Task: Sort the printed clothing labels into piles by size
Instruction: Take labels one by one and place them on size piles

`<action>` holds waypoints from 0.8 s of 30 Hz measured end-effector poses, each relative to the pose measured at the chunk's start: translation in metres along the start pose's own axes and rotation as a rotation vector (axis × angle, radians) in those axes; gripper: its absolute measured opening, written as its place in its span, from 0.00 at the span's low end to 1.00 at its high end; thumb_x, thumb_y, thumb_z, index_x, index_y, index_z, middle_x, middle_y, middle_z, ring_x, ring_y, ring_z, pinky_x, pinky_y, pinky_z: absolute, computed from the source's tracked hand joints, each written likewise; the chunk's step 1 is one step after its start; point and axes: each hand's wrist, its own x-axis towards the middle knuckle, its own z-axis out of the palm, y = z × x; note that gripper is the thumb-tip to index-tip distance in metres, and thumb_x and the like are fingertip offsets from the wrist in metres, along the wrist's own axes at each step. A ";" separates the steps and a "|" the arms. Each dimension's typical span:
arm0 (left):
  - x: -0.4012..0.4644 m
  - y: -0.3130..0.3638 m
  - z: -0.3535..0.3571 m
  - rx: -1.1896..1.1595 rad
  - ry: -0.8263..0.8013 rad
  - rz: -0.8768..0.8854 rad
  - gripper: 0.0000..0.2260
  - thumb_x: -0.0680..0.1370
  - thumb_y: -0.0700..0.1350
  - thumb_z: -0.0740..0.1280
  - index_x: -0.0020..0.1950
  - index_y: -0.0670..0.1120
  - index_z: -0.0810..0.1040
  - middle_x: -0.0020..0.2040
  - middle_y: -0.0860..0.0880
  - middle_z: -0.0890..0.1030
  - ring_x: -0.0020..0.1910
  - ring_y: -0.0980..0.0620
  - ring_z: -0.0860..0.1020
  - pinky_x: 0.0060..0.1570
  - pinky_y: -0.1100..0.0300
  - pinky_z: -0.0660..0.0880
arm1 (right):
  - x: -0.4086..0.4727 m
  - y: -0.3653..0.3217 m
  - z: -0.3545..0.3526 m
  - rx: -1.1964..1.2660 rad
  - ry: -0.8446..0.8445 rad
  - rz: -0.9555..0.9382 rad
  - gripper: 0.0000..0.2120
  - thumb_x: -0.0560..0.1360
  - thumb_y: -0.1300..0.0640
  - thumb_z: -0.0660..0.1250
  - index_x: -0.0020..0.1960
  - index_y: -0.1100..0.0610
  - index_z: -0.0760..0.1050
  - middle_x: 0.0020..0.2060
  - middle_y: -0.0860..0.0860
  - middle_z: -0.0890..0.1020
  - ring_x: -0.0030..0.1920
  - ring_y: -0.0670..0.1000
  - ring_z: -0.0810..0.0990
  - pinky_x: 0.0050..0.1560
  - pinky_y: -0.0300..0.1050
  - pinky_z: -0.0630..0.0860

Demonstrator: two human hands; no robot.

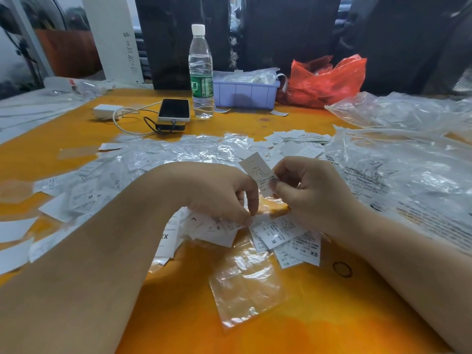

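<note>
My right hand pinches a white printed label and holds it upright above the orange table. Curled downward, my left hand has its fingertips on a label marked S in a small pile below. Beside it lie labels marked M and XS, and one marked XX partly under my left forearm. Many more loose labels, some in clear sleeves, are spread across the middle of the table.
An empty clear sleeve lies near the front. Large clear plastic bags fill the right side. At the back stand a water bottle, a phone with cable and charger, a purple tray and a red bag.
</note>
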 end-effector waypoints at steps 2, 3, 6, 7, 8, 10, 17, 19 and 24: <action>-0.003 0.001 -0.003 -0.039 0.006 0.025 0.07 0.73 0.54 0.73 0.48 0.59 0.77 0.39 0.56 0.76 0.30 0.65 0.75 0.30 0.69 0.71 | 0.000 0.000 -0.001 0.005 -0.003 -0.005 0.08 0.76 0.60 0.68 0.37 0.53 0.77 0.31 0.53 0.80 0.30 0.51 0.75 0.29 0.43 0.69; -0.006 0.002 -0.005 -0.046 -0.013 0.037 0.09 0.71 0.55 0.75 0.48 0.60 0.78 0.39 0.57 0.76 0.31 0.65 0.74 0.31 0.69 0.71 | 0.000 0.000 -0.001 0.011 -0.004 -0.007 0.09 0.76 0.60 0.68 0.37 0.53 0.76 0.30 0.54 0.80 0.29 0.51 0.74 0.29 0.42 0.68; -0.011 0.006 -0.005 0.061 -0.100 0.016 0.19 0.62 0.60 0.79 0.48 0.62 0.77 0.36 0.62 0.74 0.31 0.66 0.72 0.31 0.70 0.67 | 0.000 0.001 -0.001 0.030 -0.006 -0.007 0.09 0.76 0.60 0.68 0.37 0.54 0.76 0.30 0.54 0.80 0.27 0.49 0.72 0.27 0.37 0.66; -0.011 0.007 -0.003 0.113 -0.116 -0.003 0.20 0.60 0.60 0.80 0.47 0.63 0.76 0.35 0.65 0.74 0.31 0.68 0.72 0.29 0.69 0.66 | 0.000 0.001 -0.001 0.038 -0.006 -0.005 0.08 0.76 0.60 0.68 0.37 0.54 0.77 0.30 0.54 0.80 0.26 0.47 0.70 0.27 0.36 0.66; -0.009 0.008 0.000 0.145 -0.114 -0.017 0.20 0.60 0.61 0.80 0.46 0.63 0.75 0.35 0.67 0.74 0.31 0.70 0.72 0.29 0.67 0.66 | 0.001 0.001 -0.001 0.043 -0.010 -0.005 0.08 0.76 0.60 0.69 0.38 0.54 0.77 0.31 0.54 0.81 0.26 0.45 0.70 0.27 0.35 0.66; -0.006 0.007 0.003 0.146 -0.081 -0.022 0.18 0.61 0.60 0.79 0.45 0.62 0.76 0.36 0.63 0.74 0.31 0.71 0.71 0.32 0.64 0.65 | 0.002 0.001 -0.001 0.048 -0.019 -0.010 0.07 0.76 0.59 0.69 0.38 0.54 0.78 0.31 0.53 0.81 0.27 0.46 0.72 0.28 0.36 0.67; -0.006 0.003 0.000 0.105 -0.072 0.040 0.06 0.70 0.55 0.75 0.40 0.60 0.78 0.31 0.67 0.75 0.30 0.68 0.73 0.28 0.72 0.65 | 0.003 0.003 -0.001 0.067 -0.033 -0.022 0.08 0.75 0.59 0.69 0.38 0.53 0.78 0.31 0.53 0.81 0.28 0.49 0.73 0.28 0.38 0.67; -0.005 0.001 -0.001 0.068 -0.077 0.046 0.05 0.72 0.53 0.74 0.41 0.60 0.79 0.31 0.65 0.76 0.30 0.66 0.73 0.31 0.69 0.68 | 0.003 0.003 -0.001 0.078 -0.045 -0.016 0.07 0.75 0.59 0.69 0.38 0.53 0.78 0.31 0.53 0.81 0.31 0.53 0.76 0.30 0.45 0.70; -0.006 0.002 -0.003 -0.002 -0.071 0.070 0.05 0.74 0.51 0.73 0.40 0.59 0.80 0.32 0.61 0.77 0.31 0.64 0.73 0.34 0.66 0.70 | 0.003 0.004 -0.002 0.061 -0.068 0.003 0.08 0.75 0.59 0.69 0.38 0.52 0.78 0.32 0.52 0.81 0.32 0.51 0.78 0.30 0.40 0.71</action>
